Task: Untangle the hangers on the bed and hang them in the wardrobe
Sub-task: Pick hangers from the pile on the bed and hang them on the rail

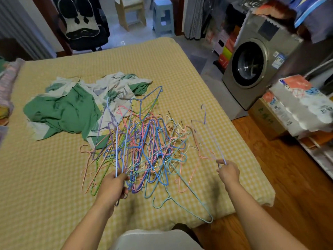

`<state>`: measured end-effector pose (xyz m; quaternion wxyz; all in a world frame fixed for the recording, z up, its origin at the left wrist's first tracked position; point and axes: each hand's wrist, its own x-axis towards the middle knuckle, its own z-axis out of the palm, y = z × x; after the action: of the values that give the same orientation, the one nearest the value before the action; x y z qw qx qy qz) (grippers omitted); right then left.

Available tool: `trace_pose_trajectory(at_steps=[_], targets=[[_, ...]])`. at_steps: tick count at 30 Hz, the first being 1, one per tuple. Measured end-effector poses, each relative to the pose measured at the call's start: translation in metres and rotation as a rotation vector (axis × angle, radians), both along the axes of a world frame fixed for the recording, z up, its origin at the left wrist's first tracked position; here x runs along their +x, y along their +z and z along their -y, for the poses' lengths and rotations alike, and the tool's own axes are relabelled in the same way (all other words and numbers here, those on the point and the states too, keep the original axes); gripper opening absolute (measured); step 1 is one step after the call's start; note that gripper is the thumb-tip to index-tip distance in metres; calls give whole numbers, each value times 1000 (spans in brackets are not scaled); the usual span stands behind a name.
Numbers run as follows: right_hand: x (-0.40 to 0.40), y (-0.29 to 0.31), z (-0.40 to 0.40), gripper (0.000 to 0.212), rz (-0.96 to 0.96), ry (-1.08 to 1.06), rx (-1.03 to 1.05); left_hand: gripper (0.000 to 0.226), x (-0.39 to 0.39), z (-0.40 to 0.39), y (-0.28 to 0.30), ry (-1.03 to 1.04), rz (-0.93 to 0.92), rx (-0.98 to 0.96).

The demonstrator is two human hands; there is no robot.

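Now, from left to right:

Far left edge: a folded striped blanket [10, 76] lies at the side of the bed.

Bed: the bed [54, 186] has a yellow checked cover and fills the left and middle of the frame.

Cloth: a crumpled green and white cloth [68, 112] lies on the bed, left of centre, touching the far side of the hangers.

Upper left: a dark chair with a panda cushion [79, 20] stands behind the bed.

Left hand: the left hand [113, 186], lower centre, is closed around several thin hangers at the near left side of the heap; their long wires go up and away from the fist.

Tangled hangers: the pile of coloured wire hangers [147, 147] lies on the bed at the centre of the frame, pink, blue, green and purple ones all crossed together.

Top centre: a wooden chair [131, 9] and a blue plastic stool [163, 17] stand on the tiled floor.

Right hand: the right hand [228, 170], right of centre, pinches a purple hanger [205, 139] by one corner, lifted beside the pile.

Right side: a grey washing machine [255, 69] stands beyond the bed, and packs of paper rolls [302, 107] are near the right edge.
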<state>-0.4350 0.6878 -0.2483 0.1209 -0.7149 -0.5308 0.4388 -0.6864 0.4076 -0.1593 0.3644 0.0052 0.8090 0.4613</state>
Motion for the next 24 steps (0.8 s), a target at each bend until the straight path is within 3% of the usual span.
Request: trace_pose_trajectory(at_steps=[7,10,13,18,24], targets=[[19,56,58,57,-297,-136,-63,18,4,-15,4,-283,20,46],[37,82,124,47,-606,-373,-98,18,14,-25,9,-499,58,135],[60,94,199,44,-817,-609,-4,39,30,-28,8,-787,90,182],[86,101,351,44,-806,-848,183,59,65,3,-10,-1298,107,116],[125,101,525,26,-712,-1141,261,30,167,93,24,-1557,392,-8]])
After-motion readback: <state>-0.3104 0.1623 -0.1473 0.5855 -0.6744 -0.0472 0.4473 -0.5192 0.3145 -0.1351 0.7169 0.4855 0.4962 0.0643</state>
